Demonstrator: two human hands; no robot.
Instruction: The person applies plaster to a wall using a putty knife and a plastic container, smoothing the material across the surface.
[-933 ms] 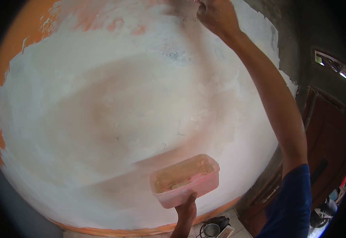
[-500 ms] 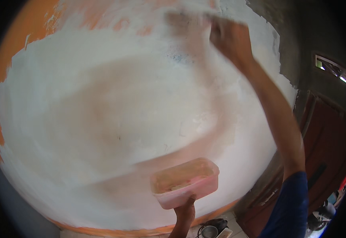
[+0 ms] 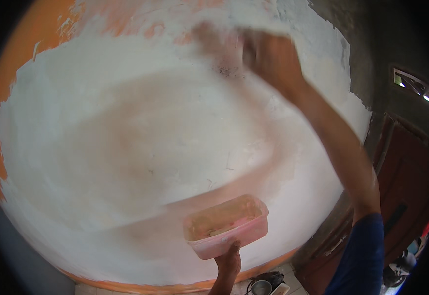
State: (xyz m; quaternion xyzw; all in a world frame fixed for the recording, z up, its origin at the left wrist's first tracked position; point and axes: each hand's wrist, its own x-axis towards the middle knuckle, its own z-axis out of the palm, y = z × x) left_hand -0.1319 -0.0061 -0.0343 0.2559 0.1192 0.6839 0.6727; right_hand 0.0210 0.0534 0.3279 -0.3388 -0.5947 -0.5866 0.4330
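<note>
My left hand (image 3: 229,260) holds a pinkish rectangular plastic tub (image 3: 246,232) from below, its thumb against the near wall. The tub is tilted so its inside shows, with pale smears and a few reddish flecks on its bottom. Raised high, my right hand (image 3: 271,51) is at the wall (image 3: 175,113), curled closed and blurred by motion. Whatever it grips is hidden or smeared. White coating covers most of the wall, with orange paint (image 3: 32,34) left bare at the left and streaks of it showing through above. A dark speckled patch lies just below the right hand.
Bare grey wall (image 3: 362,59) adjoins at the right, with a small vent window (image 3: 416,87) above a dark reddish-brown door (image 3: 401,182). On the tiled floor below stand a metal pot (image 3: 261,287) and a dark bag (image 3: 273,278). Assorted items sit at the far right.
My right hand has moved left and slightly down along the wall. The tub in my left hand has shifted barely left.
</note>
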